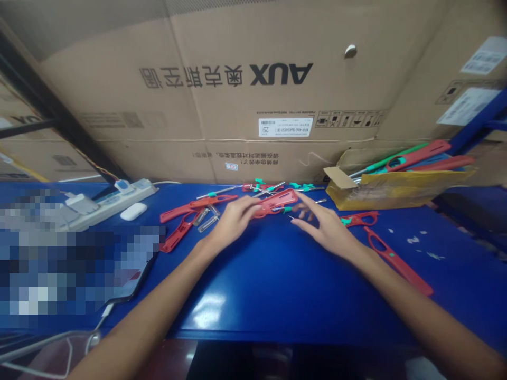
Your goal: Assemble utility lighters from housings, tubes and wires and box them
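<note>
My left hand pinches the near end of a red plastic casing half, which is held above the blue table. My right hand is at the casing's right end, thumb and fingers apart, with the index finger close to the casing's tip. A thin wire-like piece shows by the right thumb; whether it is gripped is too small to tell. Behind the hands lie metal rods with green parts. To the left are red casings and small clear pieces.
An open cardboard box of red and green pieces stands at the back right, with a red casing nearer. Left are a power strip, a white case and a partly pixelated device. Large cartons wall the back.
</note>
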`<state>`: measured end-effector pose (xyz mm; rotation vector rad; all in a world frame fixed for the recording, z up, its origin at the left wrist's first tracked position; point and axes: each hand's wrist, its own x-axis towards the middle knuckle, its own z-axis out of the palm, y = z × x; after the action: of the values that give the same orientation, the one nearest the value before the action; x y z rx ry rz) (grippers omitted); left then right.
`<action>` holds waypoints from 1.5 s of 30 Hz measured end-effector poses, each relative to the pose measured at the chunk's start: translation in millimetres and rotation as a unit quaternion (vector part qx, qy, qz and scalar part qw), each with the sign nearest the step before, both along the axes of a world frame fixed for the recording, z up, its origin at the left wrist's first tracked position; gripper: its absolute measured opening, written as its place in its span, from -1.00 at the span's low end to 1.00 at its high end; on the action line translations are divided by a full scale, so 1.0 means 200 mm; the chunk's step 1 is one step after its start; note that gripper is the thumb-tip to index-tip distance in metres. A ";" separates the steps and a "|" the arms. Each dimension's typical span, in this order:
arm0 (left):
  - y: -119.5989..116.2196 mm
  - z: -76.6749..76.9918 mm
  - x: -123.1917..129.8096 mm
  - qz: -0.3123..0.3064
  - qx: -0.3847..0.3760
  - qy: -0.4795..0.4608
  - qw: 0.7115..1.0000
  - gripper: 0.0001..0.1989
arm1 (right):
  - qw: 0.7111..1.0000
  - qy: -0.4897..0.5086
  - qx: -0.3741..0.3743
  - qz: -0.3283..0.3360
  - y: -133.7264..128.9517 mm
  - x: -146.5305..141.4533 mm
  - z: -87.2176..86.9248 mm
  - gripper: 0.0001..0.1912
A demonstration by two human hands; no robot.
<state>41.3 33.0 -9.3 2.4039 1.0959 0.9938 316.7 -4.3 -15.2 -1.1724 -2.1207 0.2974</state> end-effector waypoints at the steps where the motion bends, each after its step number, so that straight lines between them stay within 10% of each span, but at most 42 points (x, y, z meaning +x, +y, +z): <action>1: -0.02 -0.01 0.02 -0.026 -0.023 0.006 0.999 -0.74 | 1.000 -0.006 -0.006 -0.008 0.00 0.01 0.00 -0.30; 19: -0.09 -0.02 0.06 -0.075 -0.002 0.195 0.978 -0.70 | 0.991 -0.118 -0.046 0.049 -0.03 -0.01 0.02 -0.57; 27: 0.09 -0.10 0.01 0.114 0.074 0.097 0.986 -0.69 | 0.982 -0.141 -0.065 0.109 -0.05 -0.01 0.02 -0.56; 45: 0.12 -0.09 0.00 0.170 -0.020 0.143 0.975 -0.78 | 0.998 -0.031 -0.027 -0.041 0.00 0.01 0.02 -0.49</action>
<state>42.3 56.8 -27.6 2.4284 1.6550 0.7193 318.6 -4.7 -10.2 -1.3113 -2.1221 0.2857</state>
